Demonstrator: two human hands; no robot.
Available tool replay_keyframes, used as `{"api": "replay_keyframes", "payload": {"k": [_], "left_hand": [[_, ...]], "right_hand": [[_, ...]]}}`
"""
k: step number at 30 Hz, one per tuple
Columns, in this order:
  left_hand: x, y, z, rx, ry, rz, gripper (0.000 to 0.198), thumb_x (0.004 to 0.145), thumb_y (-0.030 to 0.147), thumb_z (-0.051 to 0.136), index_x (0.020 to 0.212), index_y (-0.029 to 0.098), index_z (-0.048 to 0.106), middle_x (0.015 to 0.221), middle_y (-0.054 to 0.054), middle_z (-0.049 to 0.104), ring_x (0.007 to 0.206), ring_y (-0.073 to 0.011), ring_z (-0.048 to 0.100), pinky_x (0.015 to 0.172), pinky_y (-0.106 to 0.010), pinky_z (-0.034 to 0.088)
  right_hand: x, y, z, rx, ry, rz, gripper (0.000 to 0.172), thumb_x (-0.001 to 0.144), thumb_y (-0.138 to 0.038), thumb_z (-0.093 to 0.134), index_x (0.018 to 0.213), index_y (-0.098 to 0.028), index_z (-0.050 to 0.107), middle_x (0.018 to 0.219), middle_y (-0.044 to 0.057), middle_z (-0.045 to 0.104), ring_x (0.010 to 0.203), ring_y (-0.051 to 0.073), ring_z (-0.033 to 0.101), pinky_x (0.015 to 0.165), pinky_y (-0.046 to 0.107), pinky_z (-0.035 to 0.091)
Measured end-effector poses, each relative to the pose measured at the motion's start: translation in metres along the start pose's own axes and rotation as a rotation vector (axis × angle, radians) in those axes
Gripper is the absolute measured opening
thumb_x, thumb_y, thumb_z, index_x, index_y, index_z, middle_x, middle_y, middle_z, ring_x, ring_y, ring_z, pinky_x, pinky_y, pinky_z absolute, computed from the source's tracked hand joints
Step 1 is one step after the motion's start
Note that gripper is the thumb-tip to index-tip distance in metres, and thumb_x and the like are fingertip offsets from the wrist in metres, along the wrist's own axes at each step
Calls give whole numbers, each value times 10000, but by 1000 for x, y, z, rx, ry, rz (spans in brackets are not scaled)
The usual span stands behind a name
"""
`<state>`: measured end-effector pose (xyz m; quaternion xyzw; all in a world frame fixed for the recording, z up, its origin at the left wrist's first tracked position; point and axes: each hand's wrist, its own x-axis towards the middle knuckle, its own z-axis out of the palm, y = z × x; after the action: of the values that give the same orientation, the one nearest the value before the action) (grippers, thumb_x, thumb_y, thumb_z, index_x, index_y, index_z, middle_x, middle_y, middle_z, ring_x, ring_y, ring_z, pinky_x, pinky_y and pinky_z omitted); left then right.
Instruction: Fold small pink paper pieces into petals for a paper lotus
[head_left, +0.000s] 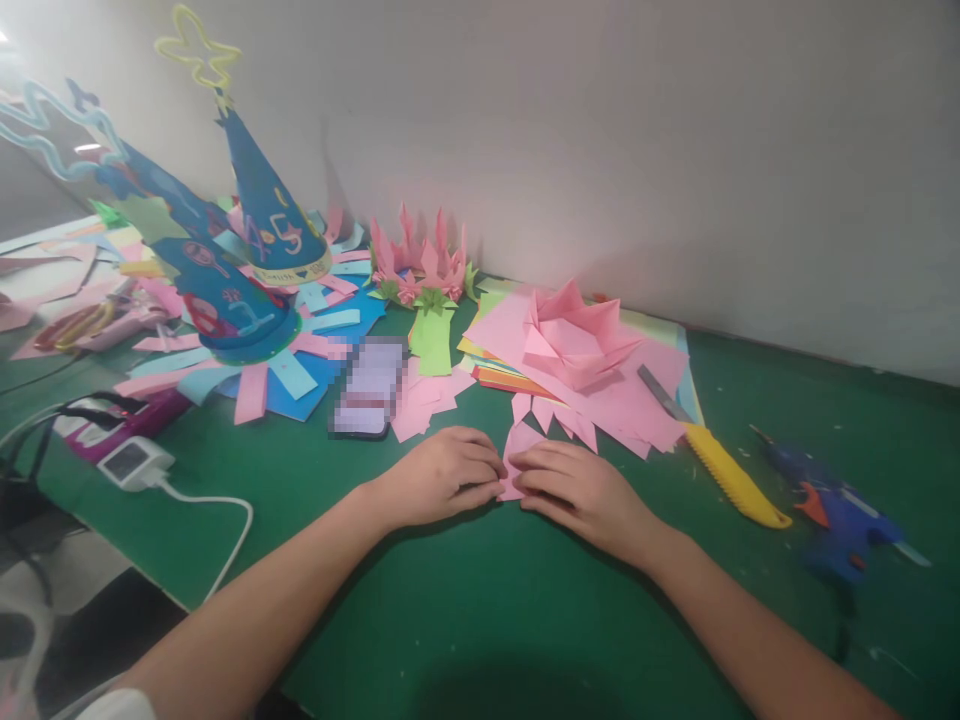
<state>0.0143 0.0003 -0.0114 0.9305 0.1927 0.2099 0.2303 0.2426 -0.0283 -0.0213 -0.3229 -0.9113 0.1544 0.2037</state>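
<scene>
Head view: your left hand (439,472) and right hand (577,485), fingers curled down, pinch the small folded pink paper piece (517,447) flat against the green mat (480,590) between them.

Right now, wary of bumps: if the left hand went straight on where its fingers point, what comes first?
Likely the small folded pink paper touching the left hand, then the right hand.

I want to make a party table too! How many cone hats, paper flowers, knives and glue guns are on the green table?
Blue cone hats: 2
Pink paper flowers: 2
Yellow knife: 1
Blue glue gun: 1
Total: 6
</scene>
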Motion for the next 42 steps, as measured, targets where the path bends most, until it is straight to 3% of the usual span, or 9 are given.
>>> {"api": "replay_keyframes", "payload": {"k": [4,8,13,18,25,30,35,38,42], "left_hand": [[1,-1,2,-19,-31,-12,186,921,227,469,917,166,645,921,-47,677,939,-165,562,901,-314,434],[1,-3,6,-27,12,-29,177,911,237,488,872,170,647,957,-62,651,987,-172,551,917,-320,432],[1,-4,8,-17,14,-68,139,881,258,542,833,186,651,1027,-59,633,1047,-190,534,960,-349,395],[1,-2,6,-86,-8,-125,92,852,265,589,840,191,642,993,-38,645,1011,-175,553,955,-334,383],[3,3,5,-64,11,-182,83,838,270,606,875,205,643,998,-4,657,1022,-166,538,981,-347,330],[4,4,5,2,19,-194,148,888,230,535,808,207,658,987,7,670,1013,-165,526,936,-347,325],[2,4,8,42,23,-198,98,863,256,578,819,223,659,1006,18,653,1035,-175,507,922,-351,308],[1,4,10,40,21,-207,88,861,248,578,837,232,661,1009,20,647,1043,-174,505,927,-350,297],[2,5,10,25,21,-214,94,862,279,577,842,244,662,1017,15,640,1054,-182,500,939,-356,285]], "right_hand": [[-2,2,-2,-43,-9,-58,147,904,-239,500,941,-212,640,1080,48,655,1009,194,570,892,370,472],[-3,1,1,-97,18,-72,173,906,-205,474,938,-206,644,1043,55,658,986,192,570,877,369,477],[-2,-2,6,-137,20,-72,187,910,-195,458,888,-189,644,868,54,659,833,173,574,760,328,483],[0,-4,7,-113,26,-52,200,926,-208,439,866,-184,628,846,54,653,794,173,566,713,321,459],[3,-4,9,19,88,149,203,920,-306,478,823,-193,616,777,44,642,735,167,552,671,304,439],[6,-1,3,142,3,187,193,898,-334,519,803,-202,625,798,25,636,784,163,555,713,299,436],[0,7,-7,256,-116,143,227,801,-391,643,986,-262,662,935,28,626,893,177,557,772,300,454],[-1,7,-8,250,-95,140,158,873,-317,564,972,-264,675,927,34,622,889,170,560,786,305,450],[2,3,-3,229,-32,153,194,918,-262,483,864,-231,667,855,32,626,844,161,563,765,304,443]]}}
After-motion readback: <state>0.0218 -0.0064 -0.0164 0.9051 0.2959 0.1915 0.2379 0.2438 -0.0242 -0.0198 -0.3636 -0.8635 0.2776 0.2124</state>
